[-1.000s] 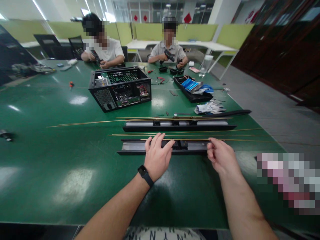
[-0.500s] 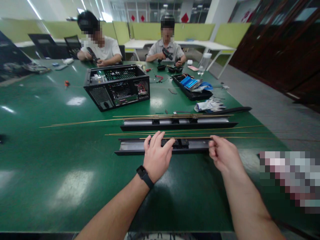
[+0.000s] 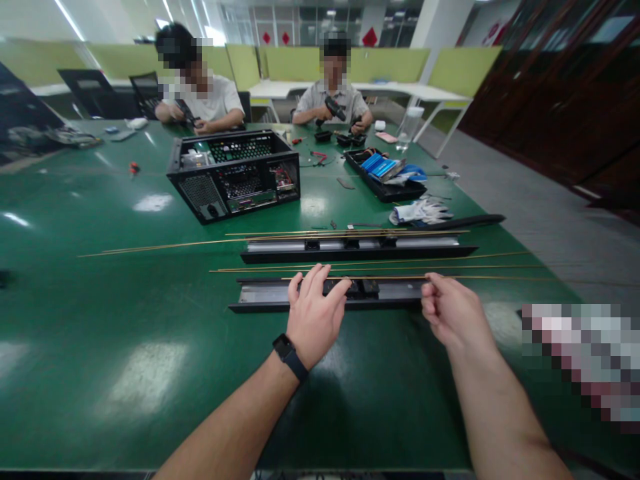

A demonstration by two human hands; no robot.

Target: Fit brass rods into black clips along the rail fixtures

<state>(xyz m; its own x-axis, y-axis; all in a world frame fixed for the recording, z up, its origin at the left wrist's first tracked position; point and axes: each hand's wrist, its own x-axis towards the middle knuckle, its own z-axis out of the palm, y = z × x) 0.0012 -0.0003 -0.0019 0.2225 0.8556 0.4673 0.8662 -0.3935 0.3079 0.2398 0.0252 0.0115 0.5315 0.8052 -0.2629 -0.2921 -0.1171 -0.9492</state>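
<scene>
While the right hand (image 3: pixel 453 308) pinches a thin brass-coloured rod (image 3: pixel 390 277) between thumb and forefinger, the left hand (image 3: pixel 317 313) lies with its fingers spread across the nearer rail (image 3: pixel 270 294); whether those fingertips press on the rod or only rest over it, I cannot tell. The rod runs along the rail's far edge, just beside the black blocks (image 3: pixel 371 287) in the channel, and on past the right side of the bench (image 3: pixel 150 373). To work it well, keep the pinch light and low so that the rod lies straight along that edge, and let the left hand steady the rail without pushing it askew. Such a long overhang would probably bow or whip, so small movements suit it. Just beyond lie loose rods (image 3: pixel 245 270), near enough to snag. Behind those, more rods (image 3: pixel 150 248) reach across a second rail (image 3: pixel 360 254). Farther off are pale gloves (image 3: pixel 420 212), a black tray (image 3: pixel 400 194) and an open computer case (image 3: pixel 193 193); across the bench, a person in grey (image 3: pixel 311 107) holds a power drill (image 3: pixel 335 108).
</scene>
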